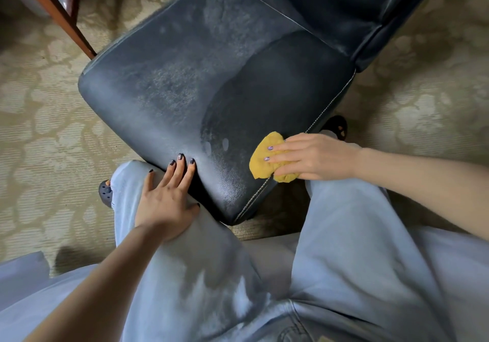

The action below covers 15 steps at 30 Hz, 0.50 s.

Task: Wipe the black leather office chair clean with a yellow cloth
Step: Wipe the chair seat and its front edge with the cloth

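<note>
Left hand [165, 201]: released, fingers straight and spread; palm on the jeans [211, 262] at the knee, fingertips touching the front edge of the black leather office chair [172, 90].
Right hand [315, 156]: fingers flat, pressing the yellow cloth [262, 156] onto the seat's stitched side edge.
Yellow cloth: bunched under the right hand, apart from the left.
Seat: darker patch beside the cloth, grey haze beyond.

Chair back [344, 5] beyond top edge
</note>
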Available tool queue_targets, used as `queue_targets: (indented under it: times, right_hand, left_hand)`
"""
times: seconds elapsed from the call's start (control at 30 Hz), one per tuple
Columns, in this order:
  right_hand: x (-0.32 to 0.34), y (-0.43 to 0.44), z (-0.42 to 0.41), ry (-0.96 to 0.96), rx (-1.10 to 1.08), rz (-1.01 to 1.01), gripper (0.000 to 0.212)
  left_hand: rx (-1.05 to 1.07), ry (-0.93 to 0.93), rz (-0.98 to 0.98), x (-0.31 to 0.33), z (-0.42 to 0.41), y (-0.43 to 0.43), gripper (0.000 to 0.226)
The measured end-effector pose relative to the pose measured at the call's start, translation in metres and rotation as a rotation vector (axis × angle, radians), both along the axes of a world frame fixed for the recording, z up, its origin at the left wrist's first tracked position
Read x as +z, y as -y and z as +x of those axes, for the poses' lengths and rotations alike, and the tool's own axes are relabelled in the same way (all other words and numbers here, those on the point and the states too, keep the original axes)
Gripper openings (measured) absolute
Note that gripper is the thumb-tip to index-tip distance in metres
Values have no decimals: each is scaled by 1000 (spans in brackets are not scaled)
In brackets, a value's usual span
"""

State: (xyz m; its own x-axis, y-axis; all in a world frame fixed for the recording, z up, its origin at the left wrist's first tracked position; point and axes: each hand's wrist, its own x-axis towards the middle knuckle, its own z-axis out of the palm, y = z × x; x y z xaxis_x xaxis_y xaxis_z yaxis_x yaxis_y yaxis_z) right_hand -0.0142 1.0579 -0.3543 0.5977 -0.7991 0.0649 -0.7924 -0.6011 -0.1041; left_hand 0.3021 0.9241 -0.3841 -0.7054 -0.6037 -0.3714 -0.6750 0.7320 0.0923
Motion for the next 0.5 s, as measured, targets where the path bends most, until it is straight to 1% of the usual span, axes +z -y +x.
queue_targets:
  times: [0.1,0.17,0.23,0.27,0.37,0.4,0.43,0.47,0.5]
  right_hand:
    - [-15,3,41,81,142,-54,23]
    - [-33,4,70,67,284,-73,20]
    - [-54,1,90,-71,432,-92,15]
    - [-63,-2,95,-156,482,-72,16]
    - [-83,-2,91,-399,605,-94,19]
    - [-85,-4,83,-476,594,-35,17]
    - [-89,-6,74,-562,547,-19,18]
    - [-84,-8,69,-528,427,38,20]
    - [-83,-15,60,-453,315,111,26]
  left_hand:
    - [2,13,2,0,0,0,91]
    - [7,7,8,1,0,0,91]
    - [2,8,4,2,1,0,91]
    - [0,4,3,2,1,0,91]
    - [5,-8,8,3,0,0,92]
    - [4,1,7,2,1,0,92]
    - [1,7,4,2,1,0,91]
    - [-3,9,0,2,1,0,91]
    - [-5,5,-2,2,1,0,91]
